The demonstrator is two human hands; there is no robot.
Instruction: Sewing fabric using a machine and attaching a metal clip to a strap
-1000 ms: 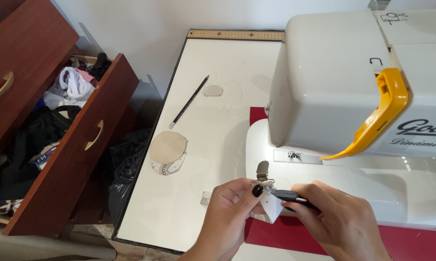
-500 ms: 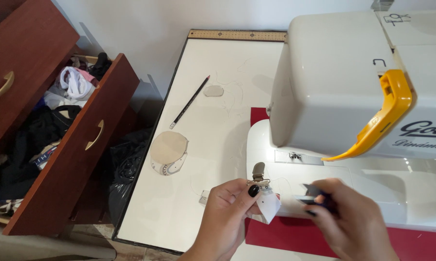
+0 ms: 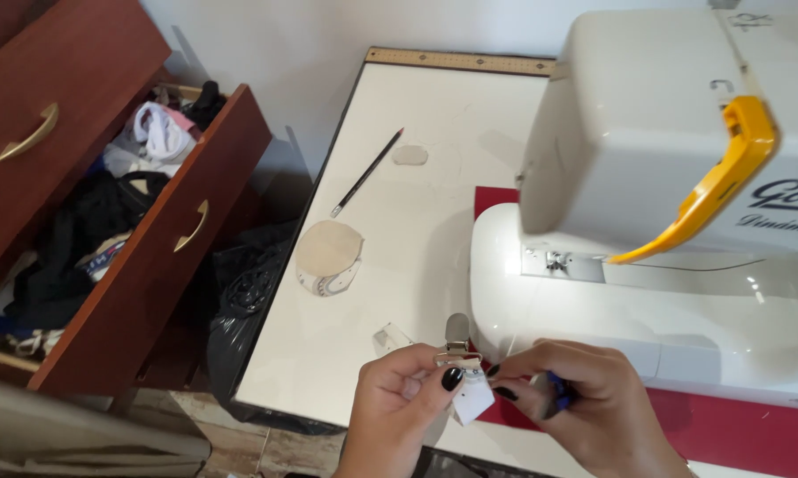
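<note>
Both hands have drawn closer together since a moment ago: the left hand (image 3: 408, 389) pinches a metal suspender clip (image 3: 456, 341) with its white fabric tab (image 3: 472, 400), while the right hand (image 3: 576, 398), fingers closed around a blue-handled tool (image 3: 549, 391), now meets the tab. Beyond sit the sewing machine (image 3: 664, 177), a round fabric piece (image 3: 328, 257) and a pencil (image 3: 366, 173).

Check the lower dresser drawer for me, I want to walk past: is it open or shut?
Open. The lower drawer is pulled out beside the white table, with the clothes inside exposed.
</note>
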